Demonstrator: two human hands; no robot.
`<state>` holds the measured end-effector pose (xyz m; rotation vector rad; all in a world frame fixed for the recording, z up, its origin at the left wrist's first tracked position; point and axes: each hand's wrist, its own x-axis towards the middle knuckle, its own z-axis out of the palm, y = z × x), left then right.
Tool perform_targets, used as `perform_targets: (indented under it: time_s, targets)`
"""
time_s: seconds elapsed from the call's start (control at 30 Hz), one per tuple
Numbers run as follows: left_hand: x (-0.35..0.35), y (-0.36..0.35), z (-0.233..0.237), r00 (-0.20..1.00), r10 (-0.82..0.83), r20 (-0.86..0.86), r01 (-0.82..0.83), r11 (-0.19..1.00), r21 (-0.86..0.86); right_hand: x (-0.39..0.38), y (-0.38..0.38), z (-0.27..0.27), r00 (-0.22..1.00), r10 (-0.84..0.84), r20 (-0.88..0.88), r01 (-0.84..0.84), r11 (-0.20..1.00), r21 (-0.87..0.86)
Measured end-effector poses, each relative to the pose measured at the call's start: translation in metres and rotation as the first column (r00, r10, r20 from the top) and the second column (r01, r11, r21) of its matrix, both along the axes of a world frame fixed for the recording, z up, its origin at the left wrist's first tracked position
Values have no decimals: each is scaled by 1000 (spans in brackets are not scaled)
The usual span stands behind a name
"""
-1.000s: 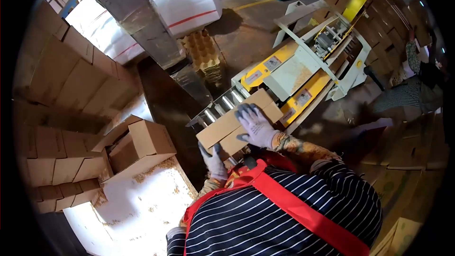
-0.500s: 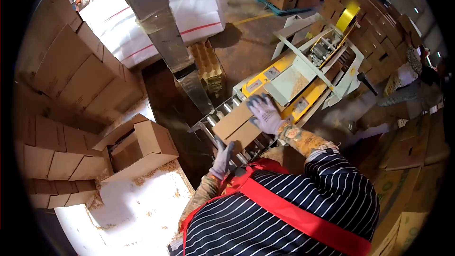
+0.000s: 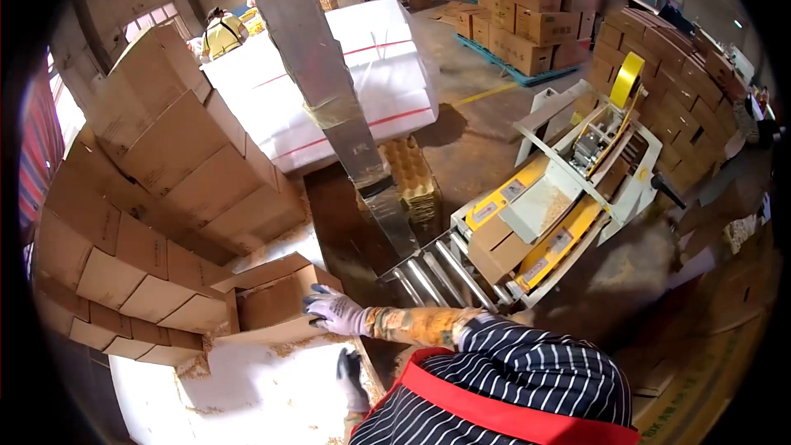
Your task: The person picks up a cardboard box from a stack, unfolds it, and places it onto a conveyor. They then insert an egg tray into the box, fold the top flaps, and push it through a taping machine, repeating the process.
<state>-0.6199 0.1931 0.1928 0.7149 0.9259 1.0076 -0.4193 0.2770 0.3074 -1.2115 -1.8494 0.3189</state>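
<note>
Right hand (image 3: 336, 311) against open carton (image 3: 276, 330), grip unclear; left hand (image 3: 353, 381) nearby, unclenched

Stacked molded trays (image 3: 409, 171) stand beside a pillar (image 3: 306, 45) near white bales (image 3: 386, 86).

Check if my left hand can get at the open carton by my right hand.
Probably yes. Your left hand is close to the open carton, and nothing visible stands between them. Your right hand is at the carton's right end, but the near side looks free.
</note>
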Motion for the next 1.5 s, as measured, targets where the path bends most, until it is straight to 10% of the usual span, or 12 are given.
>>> perform_targets:
  time_s: [0.17,0.3,0.4,0.43,0.53,0.6,0.7,0.77,1.0,1.13,1.4,1.5]
  targets:
    - [-36,45,126,606,617,-503,-113,692,713,67,-37,65,831,-360,-424,299,932,-205]
    - [22,122,120,969,160,-186,-97,947,306,146,-106,103,850,-137,-508,215,972,99]
    - [79,102,109,918,-152,-366,291,885,362,214,-156,51,850,-266,-455,347,932,102]
    - [110,73,125,891,-208,-403,437,633,639,238,-178,30,641,-261,-722,75,957,-279]
    - [127,5,77,629,-180,-756,675,608,418,280,-229,-19,873,-478,95,435,678,-592]
    - [145,-11,90,578,56,-814,590,660,465,277,-235,-4,799,-579,159,537,569,-623]
    - [156,13,20,623,78,-778,419,807,416,258,-212,14,568,-611,552,744,667,-28]
    - [157,18,-44,941,-244,-233,278,952,126,246,-175,46,614,-605,508,645,755,119]
    - [194,-54,-14,916,-17,-402,169,923,346,219,-214,-7,793,-222,567,420,874,-244]
    - [274,-88,49,889,-336,-312,381,920,96,265,-235,-5,602,-378,704,707,663,-248]
    - [275,-18,57,763,-610,-214,643,748,163,236,-134,14,938,-305,167,331,931,-155]
    - [196,9,93,934,-168,-314,286,880,380,170,-54,47,990,-38,-136,14,985,-174]
